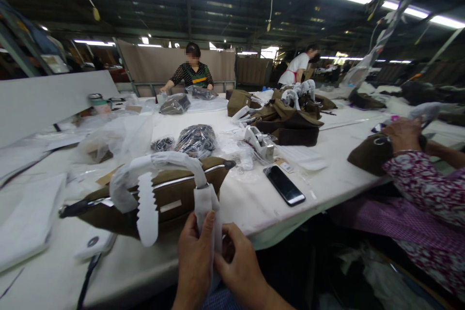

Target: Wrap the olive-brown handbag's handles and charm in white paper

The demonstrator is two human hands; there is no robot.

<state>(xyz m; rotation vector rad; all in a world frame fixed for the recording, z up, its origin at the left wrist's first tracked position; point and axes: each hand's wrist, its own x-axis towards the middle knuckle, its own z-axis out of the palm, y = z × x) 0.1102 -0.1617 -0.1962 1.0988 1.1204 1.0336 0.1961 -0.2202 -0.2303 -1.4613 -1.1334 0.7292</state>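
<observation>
An olive-brown handbag with a silver zipper stands on the table in front of me. White wrapping covers its raised handle. A white strip with a toothed edge hangs against the bag's front. At the bag's right end, my left hand is closed around a strap wrapped in white, thumb on top. My right hand grips the same wrapped strap from the right side, with curled fingers. Where the strap runs below my hands is partly hidden.
A phone lies right of the bag, near a white tape dispenser. Plastic-wrapped bundles and a pile of brown bags lie beyond. A white device with a cord sits at front left. A co-worker's hands handle another bag at right.
</observation>
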